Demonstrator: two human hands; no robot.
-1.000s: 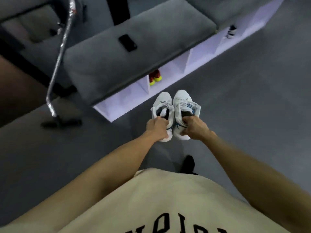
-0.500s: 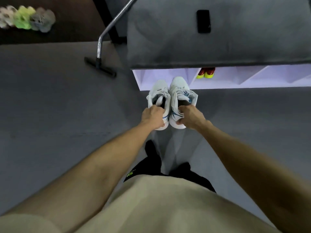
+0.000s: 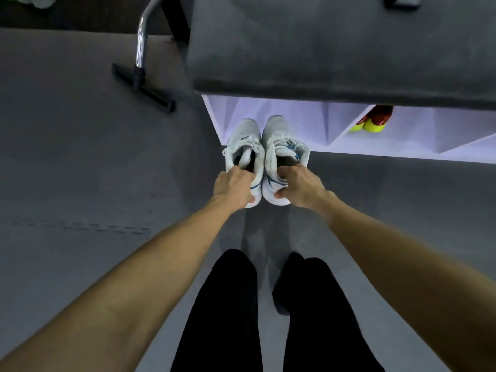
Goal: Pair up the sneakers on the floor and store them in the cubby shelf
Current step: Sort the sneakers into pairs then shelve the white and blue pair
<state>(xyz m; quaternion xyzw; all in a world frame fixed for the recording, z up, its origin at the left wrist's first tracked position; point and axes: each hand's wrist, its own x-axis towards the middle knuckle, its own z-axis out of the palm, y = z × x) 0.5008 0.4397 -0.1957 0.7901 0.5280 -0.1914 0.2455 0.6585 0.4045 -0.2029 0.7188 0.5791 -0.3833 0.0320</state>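
Grey floor (image 3: 80,183) fills most of the view, smooth and matte, with a faint dashed seam on the left. Across the top runs a long dark grey cushion (image 3: 322,49) lying on a white cubby shelf (image 3: 402,140), whose open compartments face the person and show only as a pale lit strip beneath the cushion's edge. A person's two bare forearms reach forward from the bottom corners, and black trouser legs (image 3: 228,318) stand between them.

Left of the shelf a chrome tube on a black crossbar foot (image 3: 142,84) rests on the floor; what it belongs to is cut off at the top edge.

The left hand (image 3: 233,187) has its grip curled round the heel collar of the left white sneaker (image 3: 245,140), fingers tucked into the opening. The right hand (image 3: 300,186) clamps the heel of the right white sneaker (image 3: 281,140) the same way, thumb under the sole's back. The two sneakers touch side by side, toes pointing into the leftmost compartment's mouth; whether the toes rest on its floor cannot be told.

In the next compartment to the right sits a red and yellow pair (image 3: 373,122), mostly hidden by the cushion. A dark flat object (image 3: 402,2) on the cushion is cropped by the frame, as are pale and green shapes (image 3: 29,0) at the top left corner, too cut off to identify.
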